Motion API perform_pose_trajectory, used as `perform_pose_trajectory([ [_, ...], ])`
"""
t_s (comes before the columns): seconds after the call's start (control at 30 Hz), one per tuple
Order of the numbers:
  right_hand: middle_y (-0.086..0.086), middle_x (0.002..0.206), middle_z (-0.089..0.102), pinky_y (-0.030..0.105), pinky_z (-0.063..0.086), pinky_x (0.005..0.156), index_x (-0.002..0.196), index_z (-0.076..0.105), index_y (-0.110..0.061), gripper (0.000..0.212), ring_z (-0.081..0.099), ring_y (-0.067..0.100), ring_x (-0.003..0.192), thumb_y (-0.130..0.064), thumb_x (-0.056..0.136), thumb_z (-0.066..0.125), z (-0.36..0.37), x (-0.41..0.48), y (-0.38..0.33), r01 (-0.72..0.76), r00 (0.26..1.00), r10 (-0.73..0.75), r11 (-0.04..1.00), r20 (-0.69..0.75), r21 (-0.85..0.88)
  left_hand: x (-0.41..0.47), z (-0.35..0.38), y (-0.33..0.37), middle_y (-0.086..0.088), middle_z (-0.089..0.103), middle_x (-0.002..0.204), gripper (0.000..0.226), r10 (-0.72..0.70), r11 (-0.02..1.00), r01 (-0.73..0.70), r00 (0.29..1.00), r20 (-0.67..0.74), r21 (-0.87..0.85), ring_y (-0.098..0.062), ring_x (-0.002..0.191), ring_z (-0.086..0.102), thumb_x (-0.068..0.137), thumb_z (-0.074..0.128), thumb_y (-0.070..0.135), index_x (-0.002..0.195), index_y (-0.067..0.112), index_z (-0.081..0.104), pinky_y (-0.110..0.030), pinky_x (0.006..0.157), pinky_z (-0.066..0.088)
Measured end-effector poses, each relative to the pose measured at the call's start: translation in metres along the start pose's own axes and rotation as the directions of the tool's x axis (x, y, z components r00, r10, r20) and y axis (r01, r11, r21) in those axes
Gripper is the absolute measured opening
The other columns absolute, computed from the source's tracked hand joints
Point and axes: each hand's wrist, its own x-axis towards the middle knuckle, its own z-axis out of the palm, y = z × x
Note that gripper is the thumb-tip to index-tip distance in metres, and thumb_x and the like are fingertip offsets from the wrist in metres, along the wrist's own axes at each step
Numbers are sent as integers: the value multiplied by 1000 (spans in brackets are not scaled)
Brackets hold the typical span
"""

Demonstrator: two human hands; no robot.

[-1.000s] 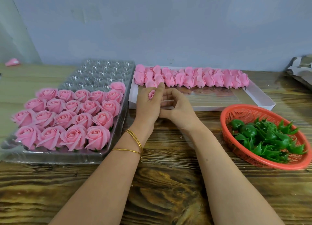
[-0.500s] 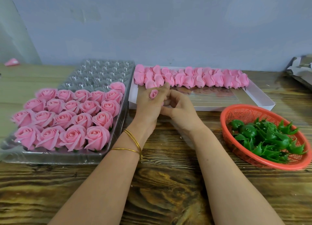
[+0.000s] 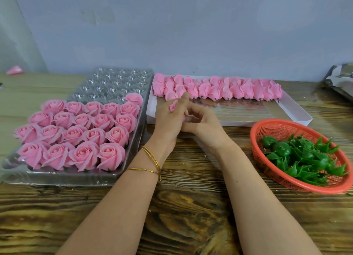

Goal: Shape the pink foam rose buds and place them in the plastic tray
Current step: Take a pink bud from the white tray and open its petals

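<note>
a small craft workbench: rough wooden table (image 3: 181,207), plastic tray (image 3: 131,155) of foam roses (image 3: 84,132), basket (image 3: 267,170) of green calyxes (image 3: 305,155)

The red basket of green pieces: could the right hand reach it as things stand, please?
Probably yes. The red basket sits just right of the right hand, with only bare table between, though that hand is at the rose bud the left hand holds.

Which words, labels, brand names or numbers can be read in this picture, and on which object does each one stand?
No text can be read anywhere in this picture.
plastic tray: no label or number visible.
white box: plain, no print visible.
red basket: no marking visible.
crumpled wrapping at the right edge: too blurred to tell whether it bears print.
rose bud held in the left hand: no text.
</note>
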Motion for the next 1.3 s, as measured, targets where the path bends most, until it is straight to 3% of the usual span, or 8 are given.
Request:
perform_pose_trajectory([
  [0.27, 13, 90, 58, 36, 48, 74, 89, 58, -4, 28, 53, 17, 72, 18, 75, 68, 2, 3, 2, 8, 995, -17, 996, -102, -83, 4, 2, -3, -13, 52, 70, 44, -31, 998, 30, 1000, -4, -52, -23, 70, 58, 87, 62, 46, 50, 24, 54, -33, 67, 53],
  [0.43, 10, 84, 66, 49, 50, 93, 106, 61, 7, 24, 61, 21, 83, 14, 83, 64, -1, 1, 1, 1, 998, -3, 999, -56, -46, 1, -2, -1, -19, 53, 82, 49, 23, 999, -20, 998, 62, -37, -28, 79, 56, 91, 64, 34, 89, -15, 57, -42, 76, 51],
  [0.63, 36, 115, 61, 61, 42, 103, 117, 59, 10, 28, 58, 48, 114, 14, 89, 55, -1, -2, 0, 23, 1000, -23, 1000, -7, -13, 0, -3, 1, -18, 57, 80, 36, 56, 998, -57, 995, 84, 11, -18, 74, 59, 89, 67, 27, 55, 20, 58, -34, 69, 52],
  [0.73, 31, 116, 63, 59, 43, 104, 115, 62, 5, 28, 61, 43, 113, 11, 88, 57, -1, -2, -1, 13, 1000, -13, 1000, 10, -17, 3, -4, -2, -21, 59, 77, 43, 68, 996, -71, 996, 58, 45, -12, 69, 60, 89, 66, 30, 49, 23, 53, -28, 66, 52],
  [0.83, 18, 102, 66, 62, 44, 100, 106, 66, -4, 27, 64, 32, 102, 2, 80, 64, 1, -2, -2, -12, 1000, 12, 1000, -3, -15, 4, -3, -5, 0, 49, 53, 49, 61, 997, -62, 998, 14, 37, -6, 53, 54, 92, 62, 32, 46, 23, 49, -19, 56, 49],
  [1.1, 13, 86, 62, 56, 52, 88, 84, 60, -13, 32, 60, 26, 81, 14, 72, 73, 0, 3, 3, -27, 992, 20, 998, -124, -56, 2, 0, -1, -11, 55, 68, 44, -21, 1000, 21, 1000, 1, -2, -25, 72, 61, 81, 60, 53, 49, 24, 53, -43, 77, 54],
  [1.2, 4, 78, 64, 48, 53, 84, 90, 63, -4, 23, 60, 22, 78, 12, 76, 72, -1, 3, 3, -19, 993, 12, 998, -114, -62, 1, -1, 0, -15, 56, 74, 39, 3, 1000, -3, 1000, 24, 9, -27, 75, 60, 85, 63, 46, 70, 10, 59, -41, 75, 53],
  [1.3, 14, 86, 68, 54, 51, 91, 99, 67, -7, 26, 63, 28, 85, 10, 80, 68, 0, 1, 1, -1, 995, -5, 998, -99, -61, 0, -1, 2, -13, 61, 74, 27, 29, 999, -30, 998, 53, 27, -28, 76, 64, 90, 67, 31, 65, 19, 65, -44, 76, 55],
])
